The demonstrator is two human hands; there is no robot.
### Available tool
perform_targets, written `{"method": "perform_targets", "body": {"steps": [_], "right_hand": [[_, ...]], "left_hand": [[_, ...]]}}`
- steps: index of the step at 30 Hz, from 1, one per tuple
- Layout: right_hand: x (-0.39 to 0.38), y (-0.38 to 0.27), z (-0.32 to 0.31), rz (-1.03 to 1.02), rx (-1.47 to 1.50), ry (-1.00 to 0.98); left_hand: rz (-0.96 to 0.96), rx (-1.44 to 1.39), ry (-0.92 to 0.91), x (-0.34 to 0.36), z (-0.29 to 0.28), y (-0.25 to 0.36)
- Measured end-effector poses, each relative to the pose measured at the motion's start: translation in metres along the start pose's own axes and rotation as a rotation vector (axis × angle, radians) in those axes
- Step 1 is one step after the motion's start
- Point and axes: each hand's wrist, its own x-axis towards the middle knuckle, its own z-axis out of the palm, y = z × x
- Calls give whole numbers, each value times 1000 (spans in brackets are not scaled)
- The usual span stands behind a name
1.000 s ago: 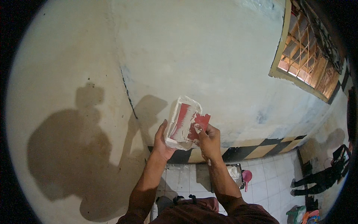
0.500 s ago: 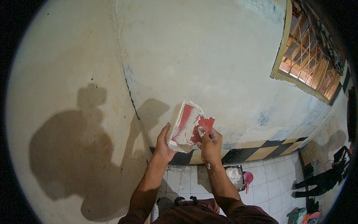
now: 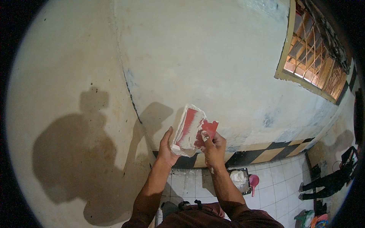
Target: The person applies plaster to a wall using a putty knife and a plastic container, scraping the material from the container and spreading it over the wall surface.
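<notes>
My left hand (image 3: 166,150) holds a putty-smeared container (image 3: 186,127) with white edges and a red face showing through streaks of pale paste, fingers wrapped at its left and lower side. My right hand (image 3: 214,150) grips a red scraper (image 3: 210,127) coated with white paste along its edges, thumb on its face. The scraper lies against the right part of the container, overlapping it. Both are held in front of a pale plastered wall (image 3: 201,57). White paste marks my right thumb and wrist.
A dark crack runs down the wall corner at left. A barred window (image 3: 311,53) is upper right. On the tiled floor (image 3: 277,182) sit a black tray with a white bag (image 3: 238,182), a pink dipper (image 3: 254,181) and coloured items. A person in dark clothing (image 3: 329,182) appears at right.
My hands, with the container and scraper, have moved slightly downward and to the right in the view since a second ago. My grip on both things looks the same.
</notes>
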Motion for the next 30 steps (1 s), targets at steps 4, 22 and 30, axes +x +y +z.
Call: {"method": "perform_targets", "body": {"steps": [4,22,30], "right_hand": [[0,0,0,16,38,2],[5,18,-12,55,246,-24],[5,22,-16,82,309,-43]], "left_hand": [[-21,9,6,1,0,-2],[-24,4,9,5,-4,-6],[-41,12,40,3,-3,-6]]}}
